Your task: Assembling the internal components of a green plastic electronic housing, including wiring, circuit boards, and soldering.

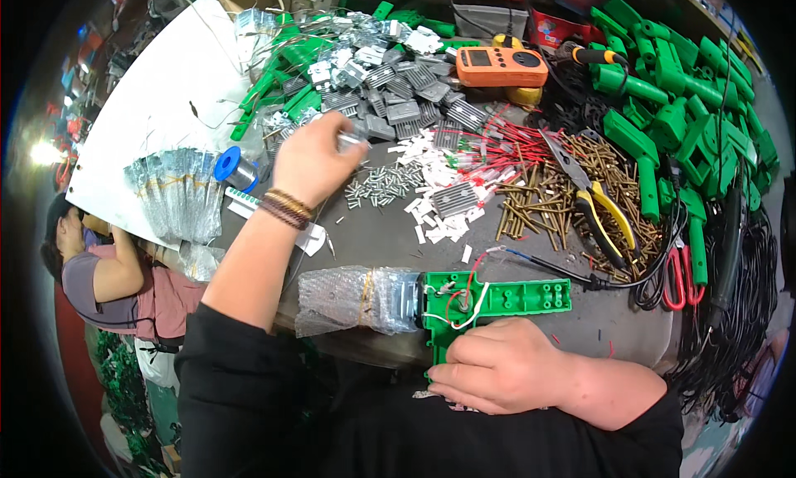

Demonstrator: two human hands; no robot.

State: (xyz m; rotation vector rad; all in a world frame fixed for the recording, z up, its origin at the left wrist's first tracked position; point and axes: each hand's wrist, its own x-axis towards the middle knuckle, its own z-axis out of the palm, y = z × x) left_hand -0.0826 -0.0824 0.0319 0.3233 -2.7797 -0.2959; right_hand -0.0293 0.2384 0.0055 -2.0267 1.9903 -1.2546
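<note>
The green casing (506,297) at five o'clock looks light and stiff, best held by its edges, clear of the delicate wires (477,310), as the right hand (502,366) grips it; whether the curled left hand (317,159), toward ten, holds anything, I cannot tell.

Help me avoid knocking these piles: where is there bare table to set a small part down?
The clearest patch of table lies between the small screws and the bubble wrap, with white pieces to its right. Another lies right of the green shell, in front of the black cable. Crowded: the back, with metal blocks; the right, with brass screws and pliers.
</note>
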